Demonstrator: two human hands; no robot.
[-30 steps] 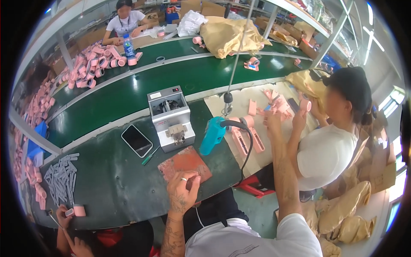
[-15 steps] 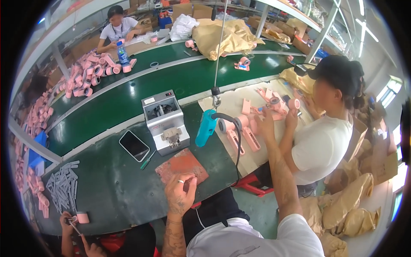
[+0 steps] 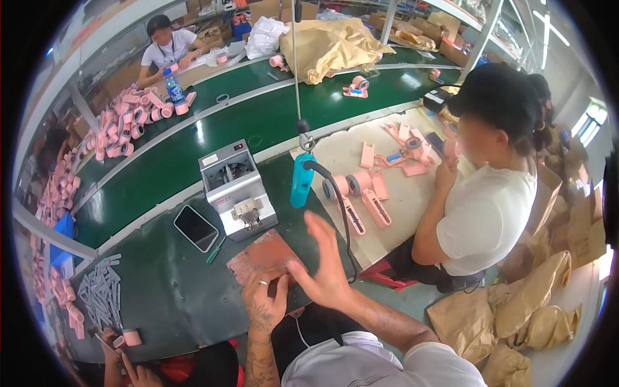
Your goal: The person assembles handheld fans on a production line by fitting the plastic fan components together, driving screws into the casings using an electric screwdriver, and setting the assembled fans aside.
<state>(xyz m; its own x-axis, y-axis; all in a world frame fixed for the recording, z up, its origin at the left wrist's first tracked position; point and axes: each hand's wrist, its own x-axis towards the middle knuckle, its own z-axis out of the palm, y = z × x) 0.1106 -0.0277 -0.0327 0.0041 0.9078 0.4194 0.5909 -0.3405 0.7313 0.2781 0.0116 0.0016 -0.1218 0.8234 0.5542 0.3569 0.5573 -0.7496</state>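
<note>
My left hand [image 3: 265,302], with a ring on one finger, rests at the near edge of a worn reddish mat [image 3: 261,253]. Its fingers are curled, and whatever they may hold is hidden. Just right of it my right hand [image 3: 327,274] is raised, fingers stretched out and thumb apart, with nothing in it. Its thumb comes close to the left hand's fingers. Above the right hand hangs a teal electric screwdriver [image 3: 301,182] on a cable. Behind the mat stands a silver-grey screw feeder [image 3: 240,193].
A phone [image 3: 196,228] and a green-handled screwdriver [image 3: 216,250] lie left of the feeder. Pink housings [image 3: 375,208] lie on cardboard at right, beside a co-worker [image 3: 487,200]. Grey strips [image 3: 101,290] are heaped at left. Behind runs a green conveyor [image 3: 258,132] with piled pink parts.
My right hand has come back from the pink parts on the right to beside my left hand. My left hand stays on the mat. The co-worker has leaned in; the whole view has shifted slightly.
</note>
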